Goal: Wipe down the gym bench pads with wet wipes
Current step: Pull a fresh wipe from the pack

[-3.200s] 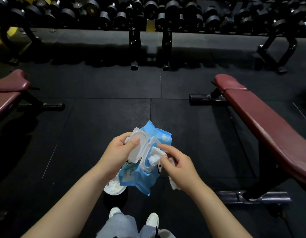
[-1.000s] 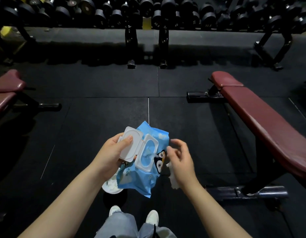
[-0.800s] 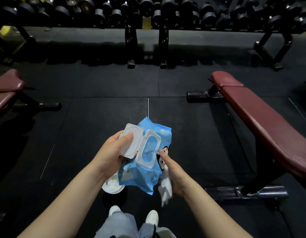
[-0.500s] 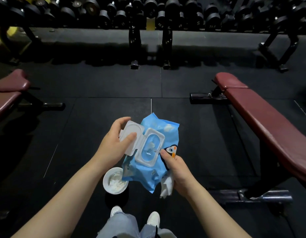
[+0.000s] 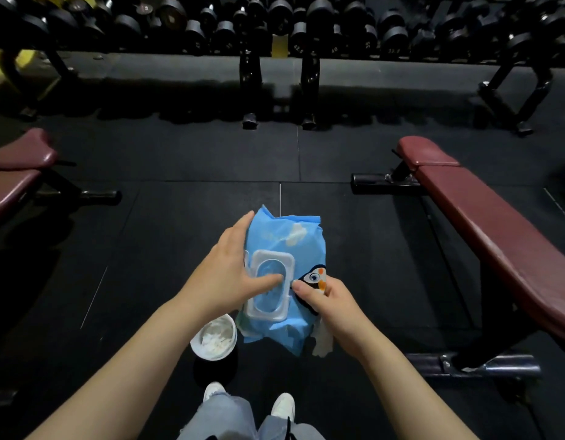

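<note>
I hold a blue pack of wet wipes (image 5: 290, 239) at waist height between both hands. My left hand (image 5: 225, 277) grips its left side, thumb pressing on the white plastic lid (image 5: 268, 287), which lies flat against the pack. My right hand (image 5: 330, 304) pinches the pack's right edge by the penguin picture and also keeps a white wet wipe (image 5: 322, 342) that hangs below the palm. A maroon bench pad (image 5: 497, 236) runs along the right side. Another maroon bench pad (image 5: 14, 173) shows at the left edge.
A white cup (image 5: 214, 339) with crumpled white material stands on the black rubber floor by my feet. A long dumbbell rack (image 5: 274, 30) lines the far side. The right bench's black steel foot (image 5: 471, 365) lies on the floor close to my right.
My right hand pulled a wipe out of the pack and kept it. The lid, open earlier, has been folded down flat by my left thumb. The pack turned more upright.
</note>
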Demonstrator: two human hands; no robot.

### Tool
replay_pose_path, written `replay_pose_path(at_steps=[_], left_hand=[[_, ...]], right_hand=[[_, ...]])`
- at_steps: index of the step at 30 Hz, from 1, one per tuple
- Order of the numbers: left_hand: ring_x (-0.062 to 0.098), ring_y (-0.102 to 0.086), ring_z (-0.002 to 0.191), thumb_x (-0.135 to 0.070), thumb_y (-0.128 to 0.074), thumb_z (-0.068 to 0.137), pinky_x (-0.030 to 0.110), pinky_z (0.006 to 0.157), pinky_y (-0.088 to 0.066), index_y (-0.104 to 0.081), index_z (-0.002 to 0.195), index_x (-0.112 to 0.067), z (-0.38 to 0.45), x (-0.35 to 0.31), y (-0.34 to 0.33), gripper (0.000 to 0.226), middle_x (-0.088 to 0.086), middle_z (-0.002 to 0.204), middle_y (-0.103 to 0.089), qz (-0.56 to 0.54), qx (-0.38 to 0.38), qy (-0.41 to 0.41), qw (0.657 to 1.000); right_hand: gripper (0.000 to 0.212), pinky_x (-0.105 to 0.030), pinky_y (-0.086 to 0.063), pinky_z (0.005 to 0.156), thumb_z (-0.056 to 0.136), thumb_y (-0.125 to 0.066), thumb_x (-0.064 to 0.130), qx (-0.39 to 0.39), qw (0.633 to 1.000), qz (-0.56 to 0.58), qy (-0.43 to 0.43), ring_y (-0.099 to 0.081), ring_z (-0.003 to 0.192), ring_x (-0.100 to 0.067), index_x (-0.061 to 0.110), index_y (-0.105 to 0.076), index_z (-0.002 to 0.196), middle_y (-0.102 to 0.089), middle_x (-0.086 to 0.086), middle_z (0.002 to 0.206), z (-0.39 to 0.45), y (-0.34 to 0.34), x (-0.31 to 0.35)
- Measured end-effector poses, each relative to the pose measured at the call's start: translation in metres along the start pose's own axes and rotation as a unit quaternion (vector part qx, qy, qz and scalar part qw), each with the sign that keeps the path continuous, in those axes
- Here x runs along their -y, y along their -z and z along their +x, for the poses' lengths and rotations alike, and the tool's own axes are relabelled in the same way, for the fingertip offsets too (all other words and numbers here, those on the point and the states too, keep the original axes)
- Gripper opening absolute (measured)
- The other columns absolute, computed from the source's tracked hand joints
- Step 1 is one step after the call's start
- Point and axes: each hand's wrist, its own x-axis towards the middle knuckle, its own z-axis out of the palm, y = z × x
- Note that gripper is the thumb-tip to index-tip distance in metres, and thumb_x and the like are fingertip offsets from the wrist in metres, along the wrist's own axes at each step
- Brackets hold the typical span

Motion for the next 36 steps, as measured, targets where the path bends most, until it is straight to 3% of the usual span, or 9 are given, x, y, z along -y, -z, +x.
replay_pose_path(at_steps=[7, 13, 16, 21, 24, 27, 30, 32, 36], left_hand=[[0.001, -0.060, 0.105, -0.038, -0.082, 0.069, 0.030, 0.082, -0.053, -0.039, 0.128, -0.053, 0.006, 0.002, -0.006, 0.075, -0.019, 0.127, -0.053, -0.180, -0.022, 0.045, 0.982], [0.009, -0.048, 0.129, -0.062, -0.061, 0.084, 0.045, 0.102, -0.047, -0.019, 0.148, -0.048, 0.005, 0.009, -0.016, 0.077, -0.016, 0.148, -0.040, -0.200, -0.046, 0.088, 0.975], [0.012, -0.049, 0.121, -0.063, -0.058, 0.085, 0.041, 0.097, -0.046, -0.017, 0.151, -0.039, 0.008, 0.017, -0.010, 0.081, -0.015, 0.139, -0.044, -0.139, -0.095, 0.128, 0.978], [-0.005, -0.063, 0.099, -0.059, -0.053, 0.085, 0.020, 0.079, -0.048, -0.041, 0.132, -0.044, -0.005, 0.012, 0.000, 0.052, -0.023, 0.108, -0.067, -0.218, -0.100, 0.012, 0.971], [0.000, -0.060, 0.115, -0.049, -0.050, 0.093, 0.023, 0.094, -0.051, -0.050, 0.127, -0.048, -0.014, 0.006, -0.011, 0.034, -0.020, 0.117, -0.068, -0.185, 0.036, -0.077, 0.979], [-0.007, -0.029, 0.138, -0.027, -0.056, 0.096, 0.035, 0.115, -0.031, -0.052, 0.131, -0.044, -0.013, 0.012, -0.027, 0.039, -0.036, 0.136, -0.041, -0.037, -0.005, -0.128, 0.991], [-0.004, -0.021, 0.139, -0.029, -0.074, 0.085, 0.031, 0.113, -0.027, -0.025, 0.148, -0.044, -0.006, 0.013, -0.032, 0.081, -0.028, 0.151, -0.023, -0.134, -0.063, -0.008, 0.989], [0.002, -0.038, 0.132, -0.041, -0.080, 0.076, 0.035, 0.105, -0.041, -0.014, 0.151, -0.044, 0.000, 0.013, -0.031, 0.100, -0.020, 0.153, -0.028, -0.241, -0.007, 0.137, 0.961], [0.016, -0.072, 0.096, -0.047, -0.081, 0.067, 0.028, 0.071, -0.058, -0.039, 0.141, -0.031, 0.004, 0.020, -0.036, 0.087, -0.006, 0.118, -0.070, -0.406, 0.072, 0.209, 0.887]], right_hand=[[0.027, -0.030, -0.055, 0.079, 0.093, -0.064, 0.028, 0.021, 0.999, 0.032, 0.003, -0.069, 0.103, -0.028, 0.009, -0.070, 0.110, -0.073, -0.012, 0.109, 0.001, -0.004, 0.001], [0.023, -0.030, -0.056, 0.075, 0.089, -0.068, 0.030, -0.002, 0.999, 0.047, -0.023, -0.071, 0.099, -0.028, 0.012, -0.073, 0.103, -0.073, -0.013, 0.106, 0.007, -0.004, 0.001], [0.023, -0.034, -0.057, 0.078, 0.091, -0.067, 0.029, -0.014, 0.998, 0.042, -0.042, -0.070, 0.099, -0.028, 0.011, -0.073, 0.104, -0.074, -0.012, 0.105, 0.008, -0.005, -0.005], [0.024, -0.040, -0.058, 0.083, 0.094, -0.063, 0.027, -0.059, 0.994, 0.034, -0.082, -0.072, 0.095, -0.028, 0.008, -0.071, 0.106, -0.075, -0.011, 0.101, 0.011, -0.005, -0.013], [0.027, -0.044, -0.057, 0.087, 0.093, -0.063, 0.028, -0.070, 0.993, 0.043, -0.090, -0.071, 0.096, -0.031, 0.006, -0.070, 0.107, -0.074, -0.013, 0.102, 0.013, -0.006, -0.015], [0.032, -0.048, -0.054, 0.093, 0.094, -0.062, 0.029, -0.053, 0.989, 0.097, -0.095, -0.068, 0.103, -0.035, 0.005, -0.067, 0.114, -0.072, -0.017, 0.108, 0.013, -0.006, -0.016], [0.036, -0.050, -0.051, 0.096, 0.095, -0.060, 0.030, -0.029, 0.986, 0.134, -0.093, -0.066, 0.108, -0.036, 0.005, -0.065, 0.120, -0.070, -0.018, 0.115, 0.012, -0.003, -0.016], [0.038, -0.052, -0.049, 0.099, 0.096, -0.058, 0.032, -0.012, 0.986, 0.139, -0.086, -0.065, 0.110, -0.035, 0.005, -0.063, 0.123, -0.068, -0.018, 0.118, 0.012, -0.001, -0.016], [0.049, -0.047, -0.052, 0.096, 0.091, -0.062, 0.045, 0.004, 0.992, 0.084, -0.090, -0.067, 0.108, -0.031, 0.008, -0.064, 0.122, -0.070, -0.013, 0.116, 0.015, 0.003, -0.010]])
